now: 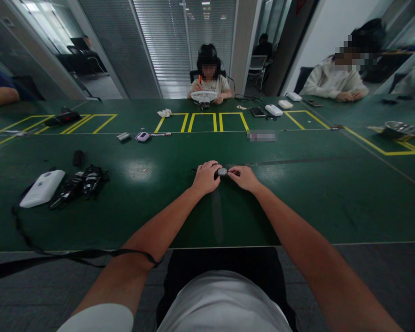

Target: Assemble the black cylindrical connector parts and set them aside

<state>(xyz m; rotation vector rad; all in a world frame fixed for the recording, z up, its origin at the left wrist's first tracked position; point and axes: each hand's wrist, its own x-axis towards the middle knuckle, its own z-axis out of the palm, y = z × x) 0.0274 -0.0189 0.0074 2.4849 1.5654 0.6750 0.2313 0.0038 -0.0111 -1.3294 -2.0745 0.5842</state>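
Both hands are at work on one small grey piece (222,172), which sits between them near the middle of the surface (314,198). The left hand (207,176) has its fingers curled down over the left end, where a dark part shows; how much lies under the palm is hidden. The right hand (244,178) has a narrow pinch grip on the right end, thumb and fingertip drawn together. The step in hand looks like a fine two-handed adjustment of the piece, though which part is being worked is too small to tell. The next move, I judge, calls for the left grip to steady the piece and the right pinch to work with light, exact fingertip force.

Counted on the near left: one white box (43,189), two cable bundles (93,180) just right of it, and one black case (78,158) beyond them. One black strap (79,254) crosses the left forearm.

Farther out, left of middle, are one silver item (123,137), one lilac item (143,136) and one crumpled tissue (164,113). Right of middle, far side, are three white cases (273,110) and one phone (257,112). One person (212,86) sits directly across with one orange pen (200,81).
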